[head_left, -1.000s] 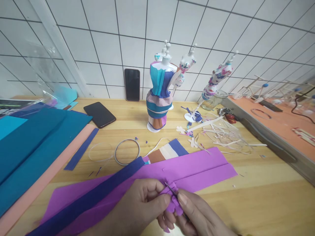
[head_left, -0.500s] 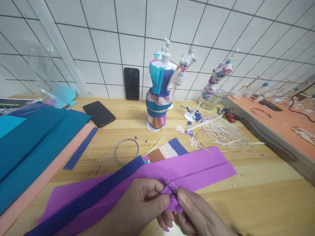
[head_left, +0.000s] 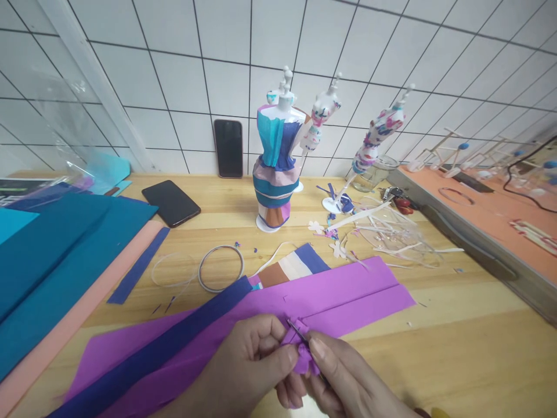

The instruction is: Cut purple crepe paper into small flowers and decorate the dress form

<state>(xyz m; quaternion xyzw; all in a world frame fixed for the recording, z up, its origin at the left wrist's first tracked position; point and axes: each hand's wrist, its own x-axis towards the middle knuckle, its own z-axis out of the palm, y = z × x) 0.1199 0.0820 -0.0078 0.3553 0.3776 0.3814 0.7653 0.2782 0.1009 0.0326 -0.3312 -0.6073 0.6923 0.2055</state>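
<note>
My left hand (head_left: 250,363) pinches a small bunched piece of purple crepe paper (head_left: 304,357) between thumb and fingers at the bottom centre. My right hand (head_left: 348,383) grips a thin metal tool (head_left: 296,332), whose tip pokes into the bunched paper. Both hands hover over a long purple crepe sheet (head_left: 348,290) with a dark blue strip (head_left: 174,342) lying across it. A small mannequin (head_left: 276,168) dressed in teal, blue and pink paper stands at the table's middle.
Teal and salmon paper sheets (head_left: 52,261) cover the left. A black phone (head_left: 171,202) lies flat and another phone (head_left: 228,148) leans on the tiled wall. A wire ring (head_left: 220,268), paper scraps (head_left: 391,232), two more mannequins and an orange tray (head_left: 491,220) at right.
The view has shifted slightly, so everything sits a little to the left. Both hands keep the same grip on the purple paper and the tool.
</note>
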